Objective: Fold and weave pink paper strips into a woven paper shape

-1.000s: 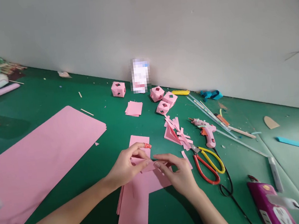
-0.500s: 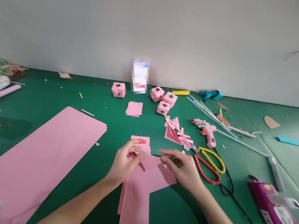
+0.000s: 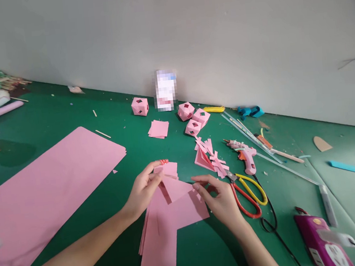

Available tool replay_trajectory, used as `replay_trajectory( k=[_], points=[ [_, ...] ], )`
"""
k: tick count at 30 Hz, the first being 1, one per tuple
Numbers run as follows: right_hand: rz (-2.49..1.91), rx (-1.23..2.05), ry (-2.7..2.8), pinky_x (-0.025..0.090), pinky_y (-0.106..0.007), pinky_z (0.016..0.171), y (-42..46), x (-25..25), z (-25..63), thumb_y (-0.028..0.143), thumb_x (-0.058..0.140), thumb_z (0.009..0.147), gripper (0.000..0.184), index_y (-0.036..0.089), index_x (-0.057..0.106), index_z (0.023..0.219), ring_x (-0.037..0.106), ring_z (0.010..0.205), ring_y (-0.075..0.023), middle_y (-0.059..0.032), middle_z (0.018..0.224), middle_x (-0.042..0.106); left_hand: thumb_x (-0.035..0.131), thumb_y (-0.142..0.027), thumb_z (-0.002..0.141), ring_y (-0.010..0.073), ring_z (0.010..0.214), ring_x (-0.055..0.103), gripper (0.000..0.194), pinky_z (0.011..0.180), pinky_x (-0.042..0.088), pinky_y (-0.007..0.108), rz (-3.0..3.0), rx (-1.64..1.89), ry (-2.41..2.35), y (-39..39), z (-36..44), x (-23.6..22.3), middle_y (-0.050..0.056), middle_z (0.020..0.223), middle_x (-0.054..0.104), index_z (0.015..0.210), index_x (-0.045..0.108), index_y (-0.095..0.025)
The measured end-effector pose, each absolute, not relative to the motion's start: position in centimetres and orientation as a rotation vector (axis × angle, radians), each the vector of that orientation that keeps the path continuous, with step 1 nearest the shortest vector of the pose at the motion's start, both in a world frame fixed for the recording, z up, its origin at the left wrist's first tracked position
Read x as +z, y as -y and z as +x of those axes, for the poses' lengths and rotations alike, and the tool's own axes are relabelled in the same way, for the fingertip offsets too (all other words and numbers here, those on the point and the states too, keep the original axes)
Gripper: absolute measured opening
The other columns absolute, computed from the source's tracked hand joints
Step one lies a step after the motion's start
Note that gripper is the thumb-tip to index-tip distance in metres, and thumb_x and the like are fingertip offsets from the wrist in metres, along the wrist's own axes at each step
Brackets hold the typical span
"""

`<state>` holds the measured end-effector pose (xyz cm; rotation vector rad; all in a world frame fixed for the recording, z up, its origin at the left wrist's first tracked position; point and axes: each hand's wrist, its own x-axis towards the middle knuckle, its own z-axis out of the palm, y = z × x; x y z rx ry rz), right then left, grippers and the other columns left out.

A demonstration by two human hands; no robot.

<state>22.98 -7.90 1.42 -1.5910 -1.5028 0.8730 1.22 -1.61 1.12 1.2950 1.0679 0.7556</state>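
Observation:
Between my two hands is a small folded piece of pink paper [image 3: 179, 189], raised over the pink sheets. My left hand [image 3: 144, 191] pinches its left side between thumb and fingers, and a red patterned band wraps one fingertip. At the right corner of the piece, my right hand [image 3: 219, 196] has its thumb and index finger closed. Below lie a pink paper sheet [image 3: 189, 214] and a stack of long pink strips [image 3: 159, 257]. Another pink square [image 3: 172, 168] shows just beyond my left fingers.
Scissors [image 3: 251, 201] and a glue gun [image 3: 246, 157] lie to the right, near pink paper scraps [image 3: 217, 162]. Pink paper balls [image 3: 186, 111] and small squares [image 3: 158, 128] are farther back. A large pink sheet [image 3: 60, 192] covers the left; a purple power strip [image 3: 318, 236] stands front right.
My left hand has shifted slightly left and now pinches the paper nearer its left edge, so more of the folded piece shows. My right hand has barely moved.

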Motion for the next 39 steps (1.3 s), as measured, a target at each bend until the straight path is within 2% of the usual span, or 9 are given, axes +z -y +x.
replay_trajectory(
  k=[5, 10, 14, 17, 20, 24, 30, 35, 39],
  points=[
    [-1.556, 0.870, 1.571, 0.053, -0.027, 0.064, 8.0, 1.7, 23.0, 0.032, 0.058, 0.091, 0.021, 0.023, 0.072, 0.103, 0.066, 0.069, -0.0163, -0.0050, 0.091, 0.073, 0.049, -0.049, 0.094, 0.0263, 0.090, 0.072, 0.047, 0.074, 0.054, 0.032, 1.276, 0.789, -1.060, 1.6, 1.2, 1.2, 0.011, 0.099, 0.076, 0.130, 0.047, -0.019],
    [-1.413, 0.838, 1.761, 0.054, -0.028, 0.066, 8.3, 1.5, 22.7, 0.023, 0.059, 0.090, 0.022, 0.025, 0.071, 0.108, 0.067, 0.080, -0.0177, -0.0061, 0.097, 0.073, 0.051, -0.049, 0.093, 0.0229, 0.074, 0.072, 0.047, 0.065, 0.054, 0.030, 1.213, 0.784, -1.052, 1.5, 1.2, 1.2, 0.010, 0.096, 0.076, 0.129, 0.046, -0.020],
    [-1.342, 0.697, 1.828, 0.057, -0.031, 0.071, 8.3, 1.2, 22.5, 0.019, 0.054, 0.092, 0.026, 0.026, 0.071, 0.110, 0.068, 0.086, -0.0192, -0.0067, 0.099, 0.073, 0.051, -0.049, 0.092, 0.0224, 0.069, 0.071, 0.046, 0.064, 0.055, 0.031, 1.231, 0.796, -1.097, 1.6, 1.2, 1.1, 0.005, 0.083, 0.076, 0.128, 0.049, -0.020],
    [-1.385, 0.619, 1.773, 0.058, -0.031, 0.073, 8.1, 0.9, 22.8, 0.022, 0.055, 0.092, 0.023, 0.025, 0.072, 0.107, 0.069, 0.088, -0.0200, -0.0068, 0.099, 0.075, 0.051, -0.048, 0.092, 0.0233, 0.076, 0.071, 0.045, 0.071, 0.056, 0.034, 1.287, 0.825, -1.132, 1.7, 1.3, 1.0, 0.005, 0.081, 0.075, 0.127, 0.050, -0.019],
    [-1.531, 0.494, 1.646, 0.057, -0.033, 0.076, 7.8, 0.6, 23.5, 0.030, 0.057, 0.092, 0.021, 0.025, 0.073, 0.104, 0.070, 0.085, -0.0212, -0.0063, 0.099, 0.075, 0.050, -0.045, 0.094, 0.0248, 0.093, 0.070, 0.042, 0.079, 0.055, 0.036, 1.317, 0.879, -1.107, 1.8, 1.4, 0.9, 0.010, 0.099, 0.075, 0.126, 0.048, -0.018],
    [-1.763, 0.344, 1.531, 0.053, -0.030, 0.061, 7.4, -0.1, 24.6, 0.038, 0.056, 0.092, 0.026, 0.024, 0.073, 0.105, 0.067, 0.063, -0.0187, -0.0055, 0.088, 0.076, 0.048, -0.043, 0.095, 0.0256, 0.104, 0.068, 0.037, 0.079, 0.055, 0.035, 1.350, 0.872, -1.065, 2.0, 1.5, 0.6, 0.013, 0.110, 0.072, 0.123, 0.049, -0.018],
    [-1.857, 0.216, 1.523, 0.045, -0.028, 0.055, 7.0, -0.6, 25.6, 0.043, 0.054, 0.092, 0.030, 0.020, 0.073, 0.100, 0.058, 0.055, -0.0166, -0.0056, 0.077, 0.072, 0.049, -0.040, 0.095, 0.0238, 0.099, 0.069, 0.030, 0.079, 0.055, 0.034, 1.425, 0.839, -1.038, 2.2, 1.3, 0.4, 0.012, 0.109, 0.073, 0.115, 0.053, -0.018],
    [-1.939, 0.082, 1.596, 0.044, -0.027, 0.058, 6.8, -0.9, 25.9, 0.042, 0.056, 0.091, 0.028, 0.022, 0.073, 0.100, 0.055, 0.058, -0.0141, -0.0074, 0.095, 0.067, 0.051, -0.037, 0.094, 0.0214, 0.091, 0.071, 0.024, 0.083, 0.053, 0.033, 1.492, 0.811, -1.011, 2.2, 1.1, 0.4, 0.009, 0.101, 0.075, 0.107, 0.058, -0.018],
    [-1.974, 0.027, 1.640, 0.045, -0.027, 0.060, 6.7, -1.1, 25.9, 0.039, 0.053, 0.093, 0.027, 0.021, 0.072, 0.098, 0.059, 0.066, -0.0154, -0.0078, 0.096, 0.065, 0.052, -0.034, 0.094, 0.0202, 0.090, 0.071, 0.022, 0.082, 0.054, 0.032, 1.487, 0.827, -0.972, 2.2, 1.1, 0.2, 0.008, 0.096, 0.075, 0.107, 0.058, -0.018]
  ],
)
